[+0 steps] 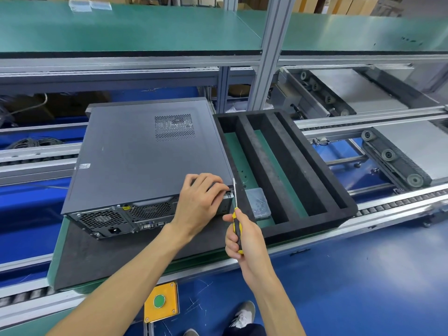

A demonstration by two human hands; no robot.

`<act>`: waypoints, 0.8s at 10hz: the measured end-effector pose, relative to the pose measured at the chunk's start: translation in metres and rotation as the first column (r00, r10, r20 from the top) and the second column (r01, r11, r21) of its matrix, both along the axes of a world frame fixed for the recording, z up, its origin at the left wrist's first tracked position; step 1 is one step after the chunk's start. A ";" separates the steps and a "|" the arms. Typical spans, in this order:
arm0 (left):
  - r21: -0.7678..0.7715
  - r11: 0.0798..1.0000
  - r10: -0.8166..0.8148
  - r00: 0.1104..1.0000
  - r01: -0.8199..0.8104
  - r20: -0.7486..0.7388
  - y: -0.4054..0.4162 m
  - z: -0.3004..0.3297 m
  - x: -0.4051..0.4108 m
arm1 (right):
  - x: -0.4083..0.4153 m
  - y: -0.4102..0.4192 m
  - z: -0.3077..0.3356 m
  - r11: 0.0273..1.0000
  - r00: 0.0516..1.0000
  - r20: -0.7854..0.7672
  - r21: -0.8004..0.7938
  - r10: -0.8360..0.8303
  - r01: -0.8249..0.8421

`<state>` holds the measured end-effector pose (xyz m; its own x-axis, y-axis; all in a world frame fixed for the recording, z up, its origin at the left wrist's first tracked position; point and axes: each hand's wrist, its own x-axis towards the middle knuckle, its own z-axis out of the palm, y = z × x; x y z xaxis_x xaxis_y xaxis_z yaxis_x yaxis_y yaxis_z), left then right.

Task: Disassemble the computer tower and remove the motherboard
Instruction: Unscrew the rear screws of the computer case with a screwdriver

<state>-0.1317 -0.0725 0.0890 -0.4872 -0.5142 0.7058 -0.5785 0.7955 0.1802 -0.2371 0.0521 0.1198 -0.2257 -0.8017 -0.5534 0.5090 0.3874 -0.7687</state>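
A grey computer tower (145, 151) lies on its side on a dark mat (97, 258), its rear panel with fan grilles and ports facing me. The side panel is closed on top. My left hand (201, 200) rests on the tower's near right corner, fingers curled over the panel's rear edge. My right hand (242, 236) grips a yellow-and-black screwdriver (235, 214), shaft pointing up, its tip at the same rear corner beside my left fingers. What the tip touches is hidden.
A black foam tray (334, 180) with long slots stands right of the tower, holding a small clear plastic box (258, 202) and a few dark screws. Conveyor rails and rollers run across. A yellow box with a green button (160, 300) sits below the bench edge.
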 end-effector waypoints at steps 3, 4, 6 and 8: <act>-0.025 0.999 0.022 0.999 -0.023 -0.023 -0.001 0.000 -0.004 | 0.002 0.000 -0.002 1.000 1.000 -0.006 0.010 0.005 -0.005; -0.067 0.998 0.003 1.000 -0.005 -0.026 -0.003 -0.003 -0.002 | 0.003 0.001 -0.005 1.000 1.000 -0.008 0.021 0.004 -0.003; -0.040 0.999 -0.010 1.000 0.009 -0.024 -0.002 -0.002 -0.002 | 0.003 0.002 -0.006 1.000 1.000 -0.012 0.028 0.003 -0.003; -0.004 1.000 -0.015 1.000 0.016 0.012 -0.002 0.005 -0.006 | 0.002 0.001 -0.007 1.000 1.000 -0.007 0.024 -0.005 0.005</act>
<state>-0.1372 -0.0740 0.0935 -0.5034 -0.5037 0.7021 -0.5682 0.8051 0.1702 -0.2355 0.0536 0.1128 -0.2335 -0.7873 -0.5707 0.5055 0.4030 -0.7629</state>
